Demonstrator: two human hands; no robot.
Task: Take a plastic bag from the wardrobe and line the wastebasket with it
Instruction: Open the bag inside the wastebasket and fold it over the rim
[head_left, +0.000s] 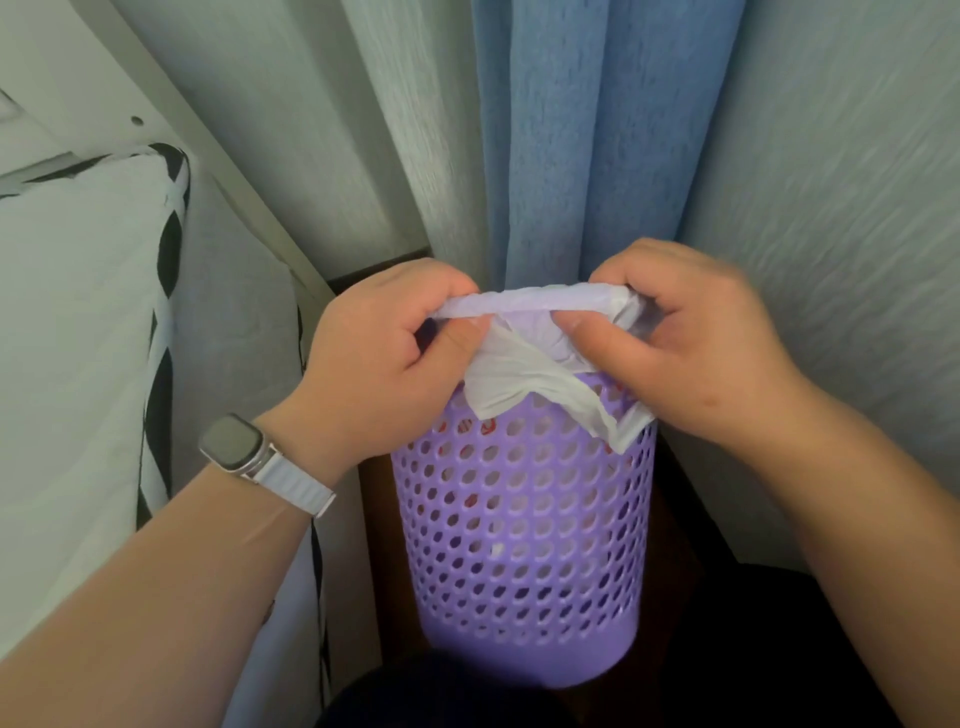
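Both hands are working at the mouth of the purple perforated wastebasket (524, 525) now, and the white plastic bag (540, 374) is sitting right at the rim, its body showing pale through the holes, so it looks to be hanging inside already. The step in hand, as I'm reading it, is folding the bag's mouth over the rim. Doing it well is going to mean stretching the far edge taut between the two hands, rolling it outward and down over the lip, then working round towards the near side, where a loose flap is drooping over the outside of the wall. Pulling gently is the thing here; thin film like this is likely to tear or slip back in if tugged hard.

The left hand (384, 353) is curled nearly closed, thumb and fingers pinching the left end of the rolled edge. The right hand (685, 343) is clenching the right end the same way, thumb pressing crumpled film against the fingers. The edge is running stretched between them, just in front of the blue curtain (597, 145). A watch (234, 444) is riding on the left wrist.
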